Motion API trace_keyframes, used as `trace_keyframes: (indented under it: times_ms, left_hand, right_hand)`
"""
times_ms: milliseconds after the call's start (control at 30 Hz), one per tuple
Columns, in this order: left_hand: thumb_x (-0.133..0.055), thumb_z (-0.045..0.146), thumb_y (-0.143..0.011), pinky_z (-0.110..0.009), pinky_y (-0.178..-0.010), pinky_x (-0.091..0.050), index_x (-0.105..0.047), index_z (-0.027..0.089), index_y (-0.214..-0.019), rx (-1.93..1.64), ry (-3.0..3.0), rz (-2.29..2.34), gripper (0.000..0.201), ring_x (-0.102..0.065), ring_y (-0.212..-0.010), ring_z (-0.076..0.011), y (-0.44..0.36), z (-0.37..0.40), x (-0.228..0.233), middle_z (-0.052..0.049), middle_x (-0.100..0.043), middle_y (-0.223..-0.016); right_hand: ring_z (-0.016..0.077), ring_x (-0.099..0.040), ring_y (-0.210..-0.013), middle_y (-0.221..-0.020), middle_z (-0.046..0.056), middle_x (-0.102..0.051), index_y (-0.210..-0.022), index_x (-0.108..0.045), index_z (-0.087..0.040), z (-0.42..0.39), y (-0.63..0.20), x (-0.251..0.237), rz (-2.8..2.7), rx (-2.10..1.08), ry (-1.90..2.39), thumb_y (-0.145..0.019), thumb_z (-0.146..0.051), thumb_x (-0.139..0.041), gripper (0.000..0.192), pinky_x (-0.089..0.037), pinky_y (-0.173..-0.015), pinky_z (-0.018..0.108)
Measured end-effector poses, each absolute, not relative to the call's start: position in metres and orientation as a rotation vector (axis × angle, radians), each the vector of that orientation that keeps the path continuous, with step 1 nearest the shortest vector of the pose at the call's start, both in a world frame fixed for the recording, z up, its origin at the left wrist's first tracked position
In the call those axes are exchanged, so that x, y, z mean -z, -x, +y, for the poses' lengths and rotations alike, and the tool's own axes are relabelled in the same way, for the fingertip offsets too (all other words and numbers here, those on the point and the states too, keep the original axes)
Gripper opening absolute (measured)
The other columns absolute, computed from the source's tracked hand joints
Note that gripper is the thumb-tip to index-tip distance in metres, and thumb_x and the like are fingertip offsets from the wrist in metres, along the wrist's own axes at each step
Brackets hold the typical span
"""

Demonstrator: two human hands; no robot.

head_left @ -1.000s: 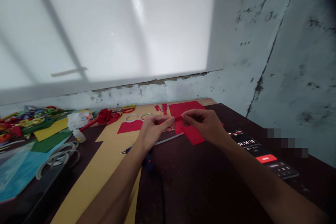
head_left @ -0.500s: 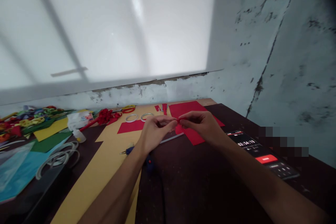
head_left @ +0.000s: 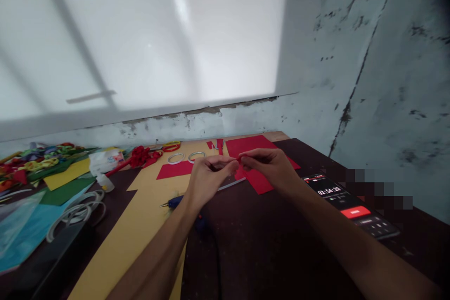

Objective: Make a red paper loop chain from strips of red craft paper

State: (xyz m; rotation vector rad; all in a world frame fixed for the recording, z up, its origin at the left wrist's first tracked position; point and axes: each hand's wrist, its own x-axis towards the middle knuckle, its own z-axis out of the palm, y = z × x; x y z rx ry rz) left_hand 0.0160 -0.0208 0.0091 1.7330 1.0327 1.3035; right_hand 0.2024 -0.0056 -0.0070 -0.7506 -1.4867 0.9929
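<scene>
My left hand (head_left: 210, 176) and my right hand (head_left: 269, 168) meet above the table, thumbs and fingertips pinched together. Between them is a small red piece (head_left: 239, 160) of what looks like the same material as the red sheets; the fingers cover most of it. Behind my right hand lies a large red sheet (head_left: 258, 143). A smaller red sheet (head_left: 173, 170) is left of my left hand. Partly hidden under my left forearm is a blue glue gun (head_left: 175, 202) with a metal tip. A thin whitish stick (head_left: 232, 184) lies below the hands.
Two tape rolls (head_left: 196, 155), scissors (head_left: 171, 146) and a red flower (head_left: 141, 156) lie at the back. Left are a small bottle (head_left: 105, 183), coiled white cable (head_left: 75, 211) and colored sheets (head_left: 68, 173). A phone (head_left: 346, 204) showing a timer lies right.
The fingertips have shifted slightly around the small red piece, the right ones a little higher. Both hands stay in nearly the same place, and the view has moved a little.
</scene>
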Motion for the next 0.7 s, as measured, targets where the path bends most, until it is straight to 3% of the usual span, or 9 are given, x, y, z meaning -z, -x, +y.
trace_keyframes:
  times_ms: [367,700]
  left_hand:
    - [-0.074,0.035,-0.077,-0.021,-0.058,-0.05,-0.08,0.016,-0.088,-1.254,-1.673,1.017,0.022,-0.064,-0.059,-0.0122,-0.0192,-0.0217,-0.0081,-0.005,-0.074,-0.067]
    - [-0.071,0.037,-0.08,-0.021,-0.06,-0.05,-0.079,0.016,-0.089,-1.225,-1.677,1.027,0.025,-0.064,-0.061,-0.0126,-0.0186,-0.0214,-0.0078,-0.006,-0.075,-0.072]
  right_hand:
    - [0.0144,-0.063,-0.067,-0.07,0.003,-0.072,-0.076,-0.078,-0.021,-0.013,-0.2024,-0.0016,-1.509,-0.865,0.775,-0.078,-0.034,-0.075,0.013,-0.051,-0.065,0.027]
    - [0.0134,-0.061,-0.064,-0.068,0.002,-0.07,-0.08,-0.077,-0.019,-0.0117,-0.2013,-0.0001,-1.563,-0.913,0.783,-0.076,-0.039,-0.076,0.02,-0.049,-0.062,0.026]
